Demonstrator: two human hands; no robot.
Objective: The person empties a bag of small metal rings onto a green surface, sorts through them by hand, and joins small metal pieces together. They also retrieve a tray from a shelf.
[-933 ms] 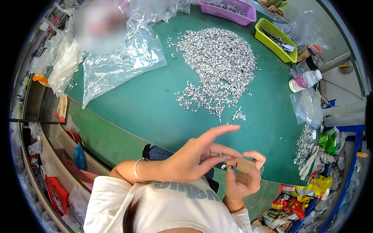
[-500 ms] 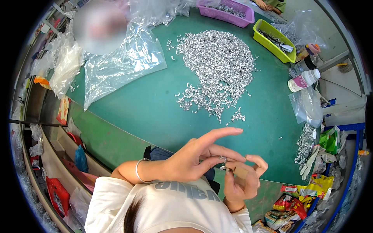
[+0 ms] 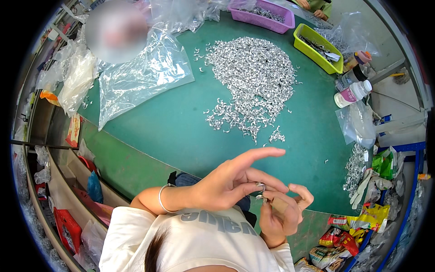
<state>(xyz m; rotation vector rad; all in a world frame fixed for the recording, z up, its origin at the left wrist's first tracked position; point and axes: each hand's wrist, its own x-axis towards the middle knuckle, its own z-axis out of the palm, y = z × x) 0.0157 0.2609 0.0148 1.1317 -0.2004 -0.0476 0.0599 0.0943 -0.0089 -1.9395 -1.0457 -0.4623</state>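
Observation:
Close in front of my chest, my left hand (image 3: 222,187) pinches a small curved silver metal piece (image 3: 261,185) between thumb and a finger, while its index finger stretches out to the right. Just beside it, my right hand (image 3: 285,215) is closed, thumb and fingertips gripping another small silver metal piece (image 3: 259,197). The two pieces are very near each other; whether they are hooked together I cannot tell. Tan tape (image 3: 280,205) wraps a finger of the right hand. Farther out on the green table (image 3: 181,131) lies a large heap of similar curved silver pieces (image 3: 253,68).
A clear plastic bag (image 3: 145,81) lies left of the heap. Purple (image 3: 263,18) and yellow-green baskets (image 3: 318,47) of metal parts stand at the back, near a co-worker's hands (image 3: 312,9). Bottles (image 3: 353,94) and a smaller pile of silver pieces (image 3: 355,167) line the right edge.
Both hands keep nearly the same place and grip; the piece at the right fingertips has shifted slightly. The co-worker's hands at the back have moved.

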